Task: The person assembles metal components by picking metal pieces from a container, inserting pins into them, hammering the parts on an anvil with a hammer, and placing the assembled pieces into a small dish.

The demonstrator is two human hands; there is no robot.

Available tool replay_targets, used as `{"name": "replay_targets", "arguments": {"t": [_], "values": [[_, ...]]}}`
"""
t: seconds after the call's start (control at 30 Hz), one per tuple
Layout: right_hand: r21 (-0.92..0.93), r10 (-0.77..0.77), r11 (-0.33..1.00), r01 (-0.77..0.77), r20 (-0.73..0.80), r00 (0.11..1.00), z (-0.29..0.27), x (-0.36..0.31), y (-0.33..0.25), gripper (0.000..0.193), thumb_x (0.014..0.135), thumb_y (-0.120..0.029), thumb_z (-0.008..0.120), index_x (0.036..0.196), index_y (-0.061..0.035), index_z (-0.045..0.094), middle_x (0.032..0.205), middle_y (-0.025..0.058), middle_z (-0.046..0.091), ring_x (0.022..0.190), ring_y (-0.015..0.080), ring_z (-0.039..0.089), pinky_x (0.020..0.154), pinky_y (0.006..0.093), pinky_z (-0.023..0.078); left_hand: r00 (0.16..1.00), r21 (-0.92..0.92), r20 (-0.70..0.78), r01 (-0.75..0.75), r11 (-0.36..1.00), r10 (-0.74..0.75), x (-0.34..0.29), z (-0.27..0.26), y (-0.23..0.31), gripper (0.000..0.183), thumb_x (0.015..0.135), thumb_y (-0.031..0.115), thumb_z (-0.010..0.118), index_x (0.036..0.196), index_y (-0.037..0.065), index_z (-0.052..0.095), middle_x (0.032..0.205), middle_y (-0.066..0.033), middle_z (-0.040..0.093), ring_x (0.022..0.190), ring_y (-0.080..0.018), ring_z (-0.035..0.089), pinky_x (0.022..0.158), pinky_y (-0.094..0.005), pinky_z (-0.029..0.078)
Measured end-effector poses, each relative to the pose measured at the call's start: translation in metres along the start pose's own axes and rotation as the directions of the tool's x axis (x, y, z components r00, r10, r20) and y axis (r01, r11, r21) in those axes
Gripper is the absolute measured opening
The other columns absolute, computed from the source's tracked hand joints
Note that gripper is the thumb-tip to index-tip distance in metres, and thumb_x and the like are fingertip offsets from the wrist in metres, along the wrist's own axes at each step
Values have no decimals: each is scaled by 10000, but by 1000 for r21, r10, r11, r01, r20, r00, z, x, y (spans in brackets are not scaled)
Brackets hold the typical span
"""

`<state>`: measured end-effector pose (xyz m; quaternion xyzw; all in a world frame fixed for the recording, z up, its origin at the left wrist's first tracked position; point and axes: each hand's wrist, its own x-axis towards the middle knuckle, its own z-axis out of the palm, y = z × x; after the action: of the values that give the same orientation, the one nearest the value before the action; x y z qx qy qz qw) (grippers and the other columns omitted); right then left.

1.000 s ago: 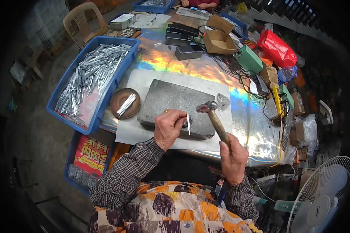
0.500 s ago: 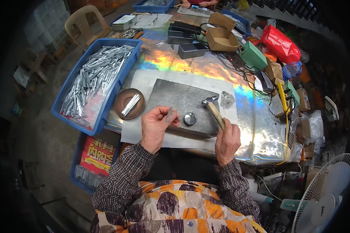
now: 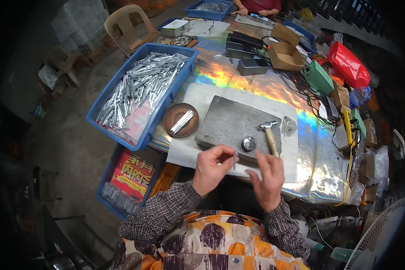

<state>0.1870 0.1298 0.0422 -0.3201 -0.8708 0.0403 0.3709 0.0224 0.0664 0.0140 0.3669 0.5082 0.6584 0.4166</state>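
Note:
My left hand (image 3: 213, 170) pinches a thin grey metal strip (image 3: 234, 162) upright in front of the stone block's near edge. Close beside it, my right hand (image 3: 269, 181) is empty, its thumb and fingers apart and slightly blurred. A ball-peen hammer (image 3: 271, 138) with a wooden handle rests on the right part of the grey stone block (image 3: 225, 119). Left of the hammer sits a small round dark piece with a shiny top (image 3: 249, 144). A brown round dish (image 3: 168, 119) holds several silver rods (image 3: 183, 121) left of the block.
A blue bin (image 3: 144, 139) full of silver rods stands at the left; another blue bin (image 3: 104, 208) sits lower. A clear plastic bag (image 3: 289, 126) lies right of the block. Boxes (image 3: 285, 56), cables and a red bag (image 3: 348, 65) crowd the right; a person (image 3: 258, 6) sits far off.
My right hand has let go of the hammer, which now lies on the block, and has come toward my left hand. The left hand still pinches the strip. The view has shifted.

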Motion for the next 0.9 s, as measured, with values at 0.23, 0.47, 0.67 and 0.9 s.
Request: {"name": "replay_targets", "arguments": {"t": [0.23,0.47,0.67,0.9], "values": [[301,-191,937,179,11,982,5,9,-23,348,684,-61,698,1022,-37,617,852,102,571,757,263,567,635,349,468,980,309,135,-183,933,147,-14,8,19,247,797,-18,630,1043,-19,602,902,-106,665,827,-135,645,722,-262,520],[364,-132,925,112,30,991,1,9,-29,181,734,-80,690,896,-36,621,800,93,602,693,256,582,589,335,470,961,406,210,-255,878,182,-19,1,26,296,777,-7,636,1070,-17,598,954,-141,657,847,-202,658,734,-287,524],[510,-57,859,-39,171,984,-1,12,-27,85,789,-68,657,847,-22,615,762,101,614,669,245,581,570,292,458,928,446,280,-352,823,245,-22,-7,28,267,753,-12,647,1016,-15,603,905,-144,636,779,-254,639,669,-311,506],[694,221,414,-589,551,804,-2,9,-25,117,902,-52,534,897,39,609,711,34,600,630,70,526,574,202,433,907,481,321,-404,778,273,-24,-16,26,179,738,-28,639,916,-14,622,822,-134,602,770,-282,604,666,-336,482]]}}
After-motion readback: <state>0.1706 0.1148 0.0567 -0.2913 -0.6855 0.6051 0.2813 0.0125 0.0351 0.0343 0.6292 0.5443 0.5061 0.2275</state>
